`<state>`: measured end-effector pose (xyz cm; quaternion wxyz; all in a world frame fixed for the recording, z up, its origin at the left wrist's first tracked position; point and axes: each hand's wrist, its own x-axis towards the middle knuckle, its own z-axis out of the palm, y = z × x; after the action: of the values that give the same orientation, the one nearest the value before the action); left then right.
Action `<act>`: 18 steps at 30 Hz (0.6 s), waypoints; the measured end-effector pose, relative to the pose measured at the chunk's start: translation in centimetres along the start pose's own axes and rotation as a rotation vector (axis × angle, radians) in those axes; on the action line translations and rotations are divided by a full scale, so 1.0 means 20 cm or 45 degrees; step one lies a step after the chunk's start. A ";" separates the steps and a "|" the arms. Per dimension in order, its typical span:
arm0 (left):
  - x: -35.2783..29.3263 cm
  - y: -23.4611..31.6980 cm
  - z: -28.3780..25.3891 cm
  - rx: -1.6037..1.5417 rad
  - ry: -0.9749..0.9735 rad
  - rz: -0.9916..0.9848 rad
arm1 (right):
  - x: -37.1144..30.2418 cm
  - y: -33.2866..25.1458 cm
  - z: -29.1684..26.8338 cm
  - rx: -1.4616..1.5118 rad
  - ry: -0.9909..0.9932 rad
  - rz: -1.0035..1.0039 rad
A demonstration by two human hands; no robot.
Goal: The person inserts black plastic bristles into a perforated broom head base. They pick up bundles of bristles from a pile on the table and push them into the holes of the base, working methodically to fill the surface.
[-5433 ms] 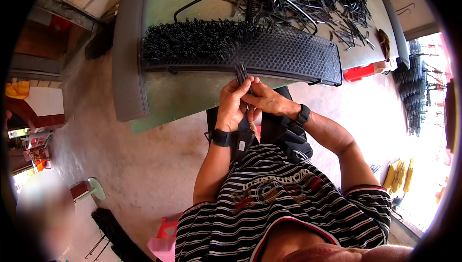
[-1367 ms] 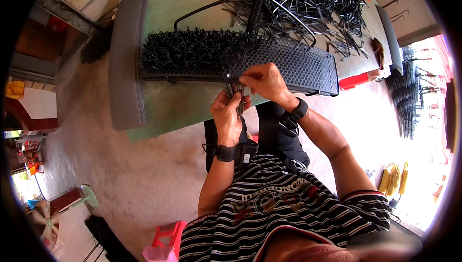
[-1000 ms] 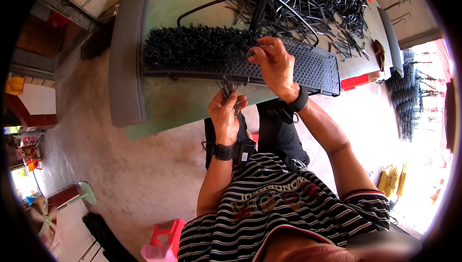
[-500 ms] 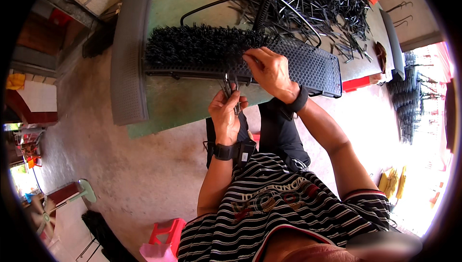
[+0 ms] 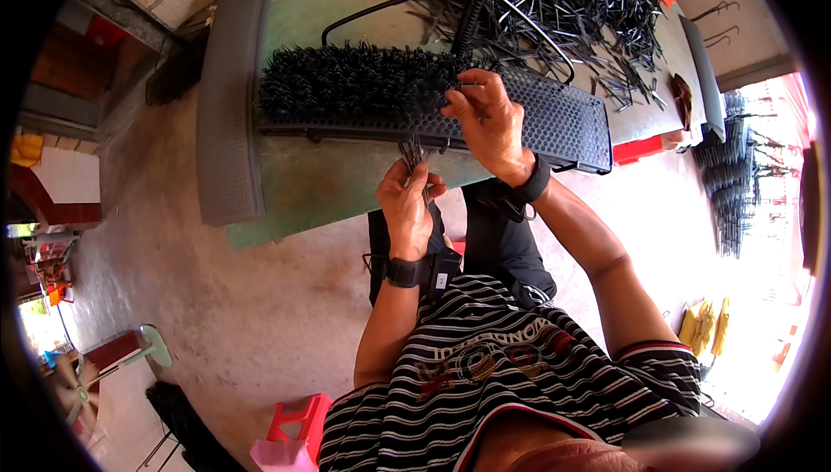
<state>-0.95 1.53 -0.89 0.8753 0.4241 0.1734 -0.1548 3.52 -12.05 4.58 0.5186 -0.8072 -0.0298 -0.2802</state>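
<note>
Board (image 5: 558, 121), black, full of holes: one, lying across the green table (image 5: 333, 190). Bristles (image 5: 342, 82), black: a dense patch, standing on the board's left part. Left hand (image 5: 404, 210): one, just off the board's near edge, pinching a small bundle of strips (image 5: 413, 151). Right hand (image 5: 495, 130): one, over the board beside the bristles, thumb and fingertips drawn together; whether they grip a strip cannot be told. Loose heap (image 5: 554, 0), black pieces: beyond the board.
</note>
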 end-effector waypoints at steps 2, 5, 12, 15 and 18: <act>0.01 -0.01 -0.02 0.016 0.003 0.008 | 0.00 0.03 0.02 -0.044 -0.058 -0.033; 0.01 -0.01 -0.03 0.003 -0.005 0.003 | -0.01 0.04 0.03 -0.084 -0.108 -0.054; 0.00 0.03 -0.01 -0.007 0.016 0.017 | 0.05 0.08 0.02 -0.615 -0.379 -0.541; 0.00 0.02 -0.02 -0.023 0.031 0.013 | 0.02 0.00 0.00 -0.517 -0.226 -0.195; 0.00 0.02 0.00 -0.065 0.024 0.012 | -0.04 0.04 -0.03 -0.393 -0.556 0.136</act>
<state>-0.84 1.78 -0.69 0.8848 0.4040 0.1834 -0.1421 2.77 -12.73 3.78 0.3848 -0.9185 -0.0551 -0.0729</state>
